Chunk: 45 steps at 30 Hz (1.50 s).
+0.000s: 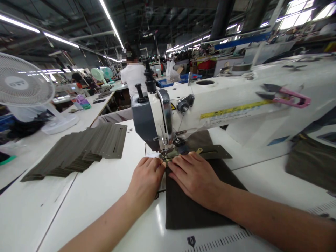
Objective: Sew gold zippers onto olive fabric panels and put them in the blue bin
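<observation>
Now left hand [145, 182] and right hand [194, 178] press olive fabric [196, 206]

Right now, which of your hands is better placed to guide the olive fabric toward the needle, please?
Probably the right hand: it lies flat on the olive fabric panel beside the presser foot, while the left hand sits at the panel's left edge.

resting the right hand [194, 178] on dark green cloth [199, 206], and holding the left hand [145, 182] just beside it, near a white sewing machine [210, 101].
</observation>
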Tool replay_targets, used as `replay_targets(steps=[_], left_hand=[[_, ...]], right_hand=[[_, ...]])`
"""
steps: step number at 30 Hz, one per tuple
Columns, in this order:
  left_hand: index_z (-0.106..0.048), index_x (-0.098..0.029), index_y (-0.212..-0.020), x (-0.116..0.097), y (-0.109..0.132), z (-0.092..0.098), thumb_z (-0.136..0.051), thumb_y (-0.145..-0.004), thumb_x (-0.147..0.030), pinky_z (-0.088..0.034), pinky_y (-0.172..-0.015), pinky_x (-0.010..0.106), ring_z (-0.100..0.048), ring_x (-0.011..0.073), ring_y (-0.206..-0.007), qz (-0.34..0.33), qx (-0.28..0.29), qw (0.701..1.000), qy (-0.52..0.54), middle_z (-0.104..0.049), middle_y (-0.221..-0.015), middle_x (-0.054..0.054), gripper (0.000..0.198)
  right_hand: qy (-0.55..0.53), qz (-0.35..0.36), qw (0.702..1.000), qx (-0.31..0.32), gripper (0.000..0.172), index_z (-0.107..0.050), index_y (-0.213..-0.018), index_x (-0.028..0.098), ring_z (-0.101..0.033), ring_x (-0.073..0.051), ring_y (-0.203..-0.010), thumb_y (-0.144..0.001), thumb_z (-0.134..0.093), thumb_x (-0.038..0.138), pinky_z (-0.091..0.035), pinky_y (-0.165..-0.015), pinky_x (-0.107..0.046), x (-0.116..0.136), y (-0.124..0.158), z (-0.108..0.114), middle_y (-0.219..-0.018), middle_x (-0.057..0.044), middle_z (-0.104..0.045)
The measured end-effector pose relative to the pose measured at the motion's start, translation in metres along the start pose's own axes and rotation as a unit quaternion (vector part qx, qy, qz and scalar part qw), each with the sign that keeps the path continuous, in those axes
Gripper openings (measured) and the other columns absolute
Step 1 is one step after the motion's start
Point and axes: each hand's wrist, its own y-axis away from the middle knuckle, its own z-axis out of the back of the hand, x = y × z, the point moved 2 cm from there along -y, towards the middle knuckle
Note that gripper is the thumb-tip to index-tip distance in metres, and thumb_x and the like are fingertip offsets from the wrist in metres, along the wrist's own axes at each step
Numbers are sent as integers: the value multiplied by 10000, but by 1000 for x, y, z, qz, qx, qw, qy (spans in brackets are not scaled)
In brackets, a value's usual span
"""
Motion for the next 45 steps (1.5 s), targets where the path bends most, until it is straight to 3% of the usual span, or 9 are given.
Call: replay_targets(steps=[4,14,31,45], left_hand=[[-586,-120,-907,-5,-3,0,-448,-838,-94,-462,-713,379,-561,225,-787,22,3,1000,-21,-584,-844,93,157],[-600,-112,-870,-5,-4,-5,-425,-844,-121,-462,-689,392,-565,241,-769,8,-29,999,-27,-590,-821,103,178],[-596,-112,-784,-2,-8,-9,-456,-835,-105,-463,-656,358,-567,213,-700,8,-45,998,-37,-593,-756,85,150],[-598,-125,-767,1,-7,-11,-479,-802,-63,-443,-622,341,-545,210,-655,18,-71,996,-44,-588,-726,63,139]], right_hand=[[-39,-35,998,21,321,-575,-1080,13,-521,-263,-1008,-841,-478,204,-411,-882,-399,-5,-1,-8,-1108,-177,-589],[-56,-30,995,80,373,-549,-1128,-18,-488,-274,-1089,-851,-470,219,-388,-945,-394,-9,-3,-8,-1191,-194,-541],[-62,-19,997,41,279,-596,-1035,18,-545,-272,-1018,-821,-484,158,-455,-855,-402,-13,-7,-14,-1105,-191,-589],[-89,-28,994,53,268,-568,-1052,74,-534,-260,-1004,-821,-457,154,-441,-861,-399,-16,-10,-16,-1088,-142,-588]])
